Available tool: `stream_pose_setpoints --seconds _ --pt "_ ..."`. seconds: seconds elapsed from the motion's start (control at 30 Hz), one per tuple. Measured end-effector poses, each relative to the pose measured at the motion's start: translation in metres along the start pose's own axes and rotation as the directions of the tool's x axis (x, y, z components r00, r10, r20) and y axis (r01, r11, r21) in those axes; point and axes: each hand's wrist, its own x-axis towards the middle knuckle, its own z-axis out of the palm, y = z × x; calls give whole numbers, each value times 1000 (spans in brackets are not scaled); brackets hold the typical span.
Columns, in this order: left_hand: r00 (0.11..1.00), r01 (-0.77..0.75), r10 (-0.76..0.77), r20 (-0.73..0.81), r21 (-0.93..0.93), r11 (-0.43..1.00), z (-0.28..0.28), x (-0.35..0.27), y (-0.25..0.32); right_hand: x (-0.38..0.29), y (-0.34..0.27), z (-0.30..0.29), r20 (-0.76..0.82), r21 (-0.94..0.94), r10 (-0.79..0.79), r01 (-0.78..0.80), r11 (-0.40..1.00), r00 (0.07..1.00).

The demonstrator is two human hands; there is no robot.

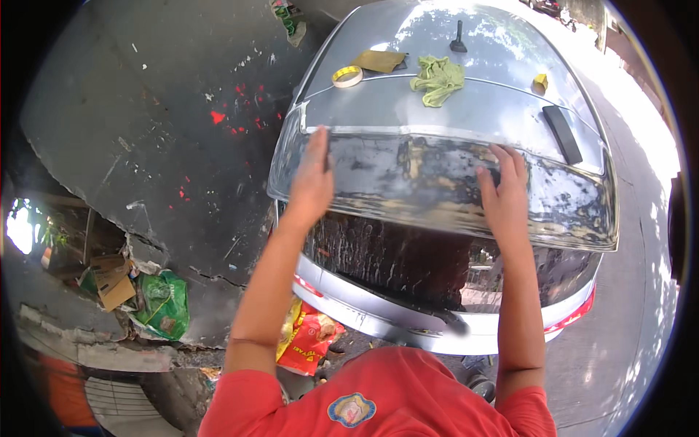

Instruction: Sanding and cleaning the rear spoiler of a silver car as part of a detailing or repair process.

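Observation:
Before me is the rear spoiler point(377, 164) of a silver car, its finish patchy with bare, dark and tan areas as if sanded. Masking tape point(382, 130) runs along its upper edge. Over the spoiler's left part is my left hand point(314, 183), seen edge-on and blurred, fingers pointing forward; its palm side is hidden. My right hand point(507, 183) is at the right part, thumb and fingers apart, with a dark patch showing between them. Contact with the panel is not clear for either hand. Below the spoiler, the rear window point(393, 257) shows dark reflections and streaks.
On the car roof point(377, 101) lie a tape roll point(347, 77), sandpaper point(379, 61), a green cloth point(438, 80), a black-handled tool point(458, 41), a small yellow piece point(540, 83) and a black sanding block point(562, 135). A rear wiper point(453, 321) projects below. Bags point(311, 338) lie on the ground.

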Motion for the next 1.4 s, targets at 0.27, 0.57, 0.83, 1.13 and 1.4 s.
stream_pose_setpoints --seconds 0.27,0.57,0.83,1.13,1.4 --pt "942 -114 59 331 150 982 45 -21 29 -12 6 10 174 -482 -50 130 867 984" --pt "964 31 -74 256 170 985 -7 -20 -54 -13 -7 9 230 -494 -40 152 856 972" --pt "903 -381 344 257 111 918 76 15 69 -11 -5 9 249 -499 -60 181 848 967" --pt "899 -355 315 303 86 931 66 10 61 -13 -6 10 240 -536 -68 191 822 968" --pt "889 -314 263 376 80 946 51 16 35 -15 -3 8 259 -547 -45 185 817 965"
